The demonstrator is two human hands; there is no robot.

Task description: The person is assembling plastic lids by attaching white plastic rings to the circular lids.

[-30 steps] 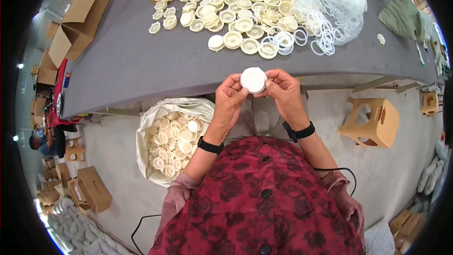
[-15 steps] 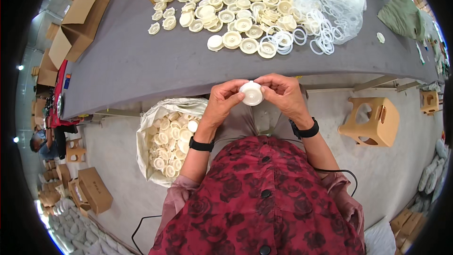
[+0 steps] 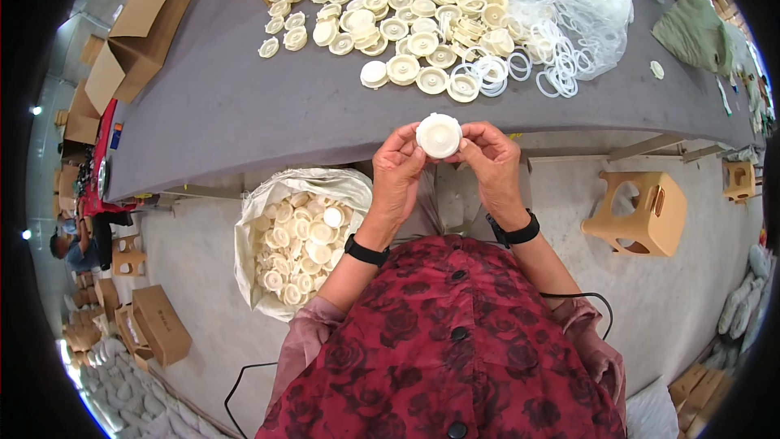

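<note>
Between both hands, just off the table's near edge, I hold a round cream plastic cap point(image 3: 439, 136), its broad face up. My left hand point(image 3: 398, 164) pinches its left rim, and my right hand point(image 3: 493, 164) grips the lower right rim with thumb and fingers. Beyond them, a heap of similar cream caps point(image 3: 402, 69) is spread on the grey table point(image 3: 244, 102). Translucent white sealing rings point(image 3: 561, 73) lie in a tangle at the heap's right side, partly under a clear plastic bag point(image 3: 589, 8).
An open white sack point(image 3: 248, 256) of caps stands on the floor left of my lap. A tan plastic stool point(image 3: 642, 211) is at the right. Cardboard boxes point(image 3: 138, 32) sit at the far left, and a green cloth point(image 3: 691, 32) lies at the table's right.
Both hands have raised the cap toward the table and tipped it, so its face looks larger. My fingers have shifted to its sides and lower rim.
</note>
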